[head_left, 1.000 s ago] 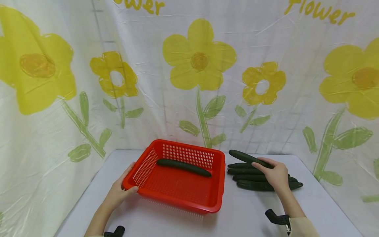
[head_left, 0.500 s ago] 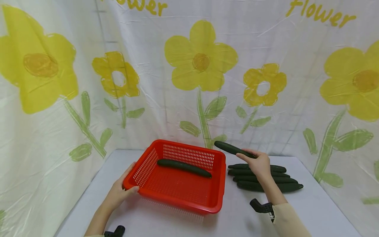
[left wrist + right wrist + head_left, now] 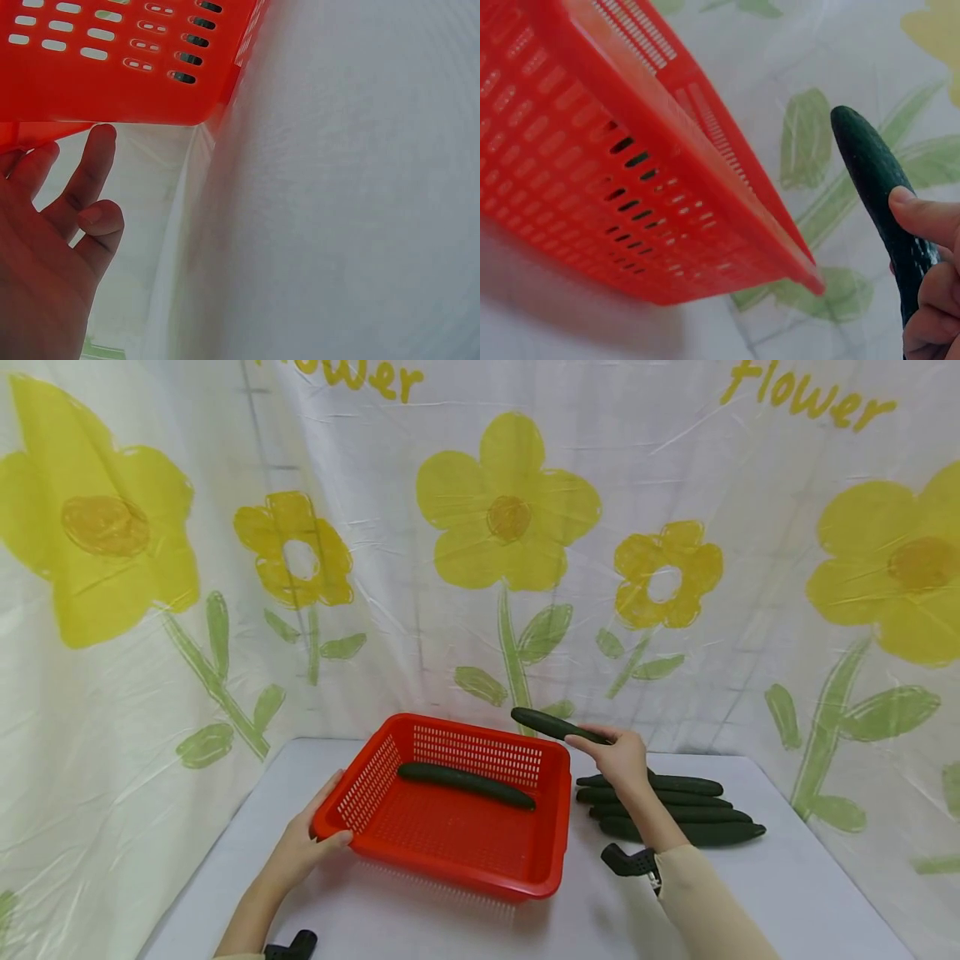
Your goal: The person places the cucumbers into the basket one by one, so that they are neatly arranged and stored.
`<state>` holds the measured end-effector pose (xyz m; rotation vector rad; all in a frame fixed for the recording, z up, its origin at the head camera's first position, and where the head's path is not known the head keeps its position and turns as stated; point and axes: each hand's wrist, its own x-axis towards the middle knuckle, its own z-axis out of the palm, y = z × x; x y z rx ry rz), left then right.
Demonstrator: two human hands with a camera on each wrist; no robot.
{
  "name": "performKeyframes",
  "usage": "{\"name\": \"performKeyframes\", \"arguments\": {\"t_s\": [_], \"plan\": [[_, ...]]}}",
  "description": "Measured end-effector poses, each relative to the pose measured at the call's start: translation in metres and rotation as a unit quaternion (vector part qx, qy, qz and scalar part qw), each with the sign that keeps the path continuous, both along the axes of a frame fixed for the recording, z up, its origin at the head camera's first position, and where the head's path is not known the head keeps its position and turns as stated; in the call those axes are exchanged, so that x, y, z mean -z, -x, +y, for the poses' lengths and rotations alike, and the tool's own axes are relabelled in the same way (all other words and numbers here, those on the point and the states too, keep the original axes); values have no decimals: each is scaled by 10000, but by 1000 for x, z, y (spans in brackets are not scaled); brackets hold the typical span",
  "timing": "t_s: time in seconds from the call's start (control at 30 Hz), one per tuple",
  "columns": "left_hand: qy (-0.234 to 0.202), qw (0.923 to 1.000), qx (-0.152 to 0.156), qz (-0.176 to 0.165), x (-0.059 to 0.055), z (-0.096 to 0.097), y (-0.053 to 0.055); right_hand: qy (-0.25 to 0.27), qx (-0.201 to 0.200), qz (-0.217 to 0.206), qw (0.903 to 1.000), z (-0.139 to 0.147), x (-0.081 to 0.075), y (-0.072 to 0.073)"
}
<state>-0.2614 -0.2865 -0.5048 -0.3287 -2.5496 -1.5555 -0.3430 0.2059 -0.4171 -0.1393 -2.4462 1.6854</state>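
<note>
A red plastic basket (image 3: 450,852) sits on the table, one cucumber (image 3: 467,783) lying inside along its back. At the basket's left corner my left hand (image 3: 303,843) grips the rim, its fingertips under the edge in the left wrist view. My right hand (image 3: 618,760) pinches a second cucumber (image 3: 551,724) between thumb and fingers. This cucumber is raised near the basket's back right corner, its free end pointing left and tilted up. In the right wrist view the held cucumber (image 3: 874,169) is apart from the basket wall (image 3: 652,217).
To the right of the basket, several cucumbers (image 3: 697,833) lie side by side on the white table (image 3: 795,877), partly hidden behind my right forearm. A white curtain (image 3: 390,635) printed with yellow flowers hangs behind the table.
My right hand has carried the cucumber left and upward, from over the pile to the basket's back right corner. My left hand and the basket stay in place.
</note>
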Motion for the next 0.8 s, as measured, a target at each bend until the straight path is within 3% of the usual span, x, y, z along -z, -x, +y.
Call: {"name": "performKeyframes", "arguments": {"t_s": [0.37,0.8], "plan": [[9,10000,26,41,2,-2,-1,-198,-198,258,9993,-35,-10,13],[26,9999,64,127,1,-1,-1,-64,-434,357,9984,-80,-25,23]]}}
